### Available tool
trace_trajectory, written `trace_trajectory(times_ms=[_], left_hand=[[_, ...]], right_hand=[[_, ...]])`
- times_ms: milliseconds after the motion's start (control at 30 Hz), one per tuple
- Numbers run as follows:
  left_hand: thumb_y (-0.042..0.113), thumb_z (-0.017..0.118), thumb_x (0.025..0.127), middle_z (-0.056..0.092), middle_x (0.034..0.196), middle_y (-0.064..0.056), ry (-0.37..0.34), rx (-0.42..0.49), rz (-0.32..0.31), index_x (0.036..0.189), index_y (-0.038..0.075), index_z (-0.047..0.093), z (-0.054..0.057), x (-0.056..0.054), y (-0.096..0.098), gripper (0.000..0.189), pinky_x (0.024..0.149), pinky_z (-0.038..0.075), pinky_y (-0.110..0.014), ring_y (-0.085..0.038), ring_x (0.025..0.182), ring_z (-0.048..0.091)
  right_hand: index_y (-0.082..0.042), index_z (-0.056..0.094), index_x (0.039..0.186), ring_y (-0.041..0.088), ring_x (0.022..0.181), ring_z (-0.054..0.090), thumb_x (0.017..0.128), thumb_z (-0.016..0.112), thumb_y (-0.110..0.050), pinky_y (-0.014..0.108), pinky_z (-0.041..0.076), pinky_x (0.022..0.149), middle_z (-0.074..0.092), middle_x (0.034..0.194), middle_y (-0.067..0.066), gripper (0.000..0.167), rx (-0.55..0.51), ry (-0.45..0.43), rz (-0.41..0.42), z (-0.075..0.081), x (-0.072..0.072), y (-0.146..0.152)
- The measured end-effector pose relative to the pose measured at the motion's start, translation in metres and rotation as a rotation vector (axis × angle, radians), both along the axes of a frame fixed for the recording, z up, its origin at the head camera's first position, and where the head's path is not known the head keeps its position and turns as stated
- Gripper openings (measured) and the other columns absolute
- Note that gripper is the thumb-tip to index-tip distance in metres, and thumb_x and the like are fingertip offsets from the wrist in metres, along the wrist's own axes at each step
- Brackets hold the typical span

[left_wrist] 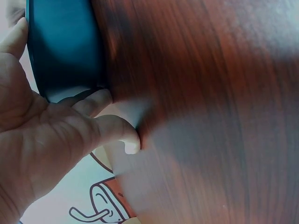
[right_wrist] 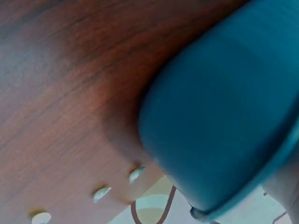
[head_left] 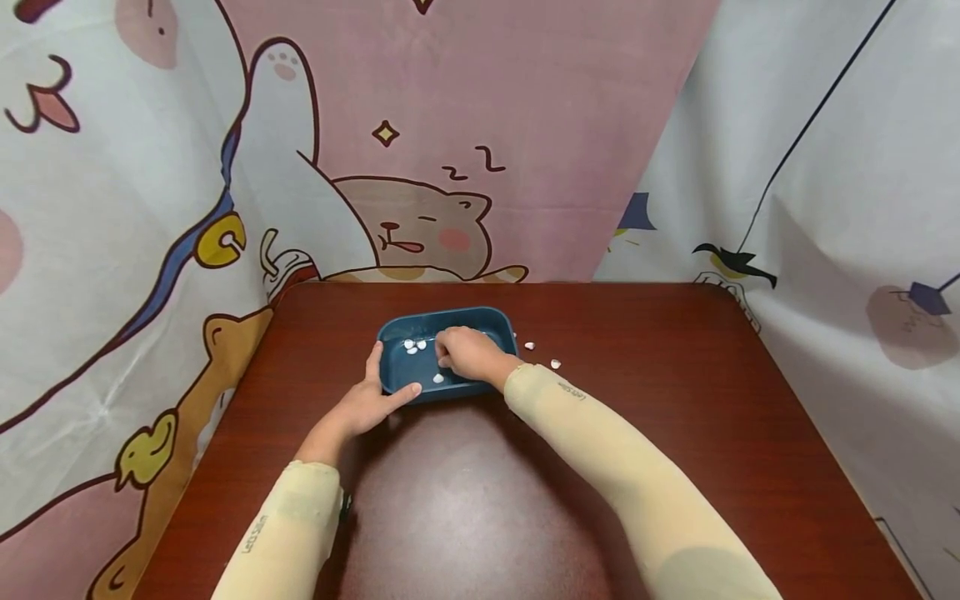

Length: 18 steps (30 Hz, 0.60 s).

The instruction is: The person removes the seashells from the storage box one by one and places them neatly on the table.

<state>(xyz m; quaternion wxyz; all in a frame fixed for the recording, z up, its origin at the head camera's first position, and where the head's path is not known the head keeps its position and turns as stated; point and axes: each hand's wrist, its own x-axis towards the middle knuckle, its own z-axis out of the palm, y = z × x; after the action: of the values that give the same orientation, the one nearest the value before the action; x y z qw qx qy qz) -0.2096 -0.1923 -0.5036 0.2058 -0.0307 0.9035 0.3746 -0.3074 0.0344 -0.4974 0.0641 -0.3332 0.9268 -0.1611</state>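
A dark blue rectangular tray (head_left: pixel 410 386) with raised walls sits on the table. My left hand (head_left: pixel 365 406) holds its near left corner, thumb on the near rim and fingers along the left end. The left wrist view shows that hand (left_wrist: pixel 51 121) against the tray's outer wall (left_wrist: pixel 67 51). Inside, several small white shell-like pieces (head_left: pixel 412 350) lie at the left, and another white piece (head_left: pixel 438 379) lies nearer me. My right hand (head_left: pixel 471 353) reaches over the right side into the tray, fingers bent downward. Whether its hidden fingertips pinch a piece cannot be told.
To the right of the tray, loose white pieces (head_left: pixel 555 364) lie on the reddish-brown table (head_left: pixel 660 417). In the right wrist view, three such pieces (right_wrist: pixel 102 193) lie beside the tray's wall (right_wrist: pixel 210 112). A cartoon-printed curtain (head_left: pixel 525 125) hangs behind the table.
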Motion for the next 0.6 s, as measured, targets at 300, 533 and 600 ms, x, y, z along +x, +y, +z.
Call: trace_trajectory(times_ms=[300,533,600], left_hand=[[0.081,0.060,0.092,0.052,0.153,-0.034,-0.012,-0.005,0.005,0.168,0.030,-0.025,0.001,0.001,0.001,0.125,0.120,0.039,-0.070,-0.050,0.142,0.052],[0.077,0.062,0.094,0.033,0.168,-0.034,0.001,-0.013,0.011,0.168,0.030,-0.025,0.001,0.000,0.002,0.123,0.120,0.038,-0.070,-0.054,0.147,0.046],[0.077,0.062,0.094,0.033,0.168,-0.034,0.005,-0.014,0.011,0.168,0.030,-0.024,0.000,0.001,0.002,0.123,0.121,0.038,-0.070,-0.054,0.147,0.046]], right_hand=[[-0.009,0.077,0.117,0.018,0.101,0.073,0.102,0.075,-0.017,0.038,0.061,0.094,0.080,0.112,0.005,0.017,-0.229,-0.101,-0.024,0.036,0.004,0.027],[-0.008,0.078,0.113,0.026,0.093,0.076,0.101,0.077,-0.019,0.035,0.061,0.082,0.079,0.104,0.010,0.016,-0.555,-0.177,-0.370,0.065,-0.029,0.088],[-0.005,0.076,0.115,0.027,0.089,0.077,0.102,0.075,-0.017,0.030,0.062,0.077,0.079,0.104,0.014,0.018,-0.647,-0.241,-0.503,0.065,-0.039,0.111]])
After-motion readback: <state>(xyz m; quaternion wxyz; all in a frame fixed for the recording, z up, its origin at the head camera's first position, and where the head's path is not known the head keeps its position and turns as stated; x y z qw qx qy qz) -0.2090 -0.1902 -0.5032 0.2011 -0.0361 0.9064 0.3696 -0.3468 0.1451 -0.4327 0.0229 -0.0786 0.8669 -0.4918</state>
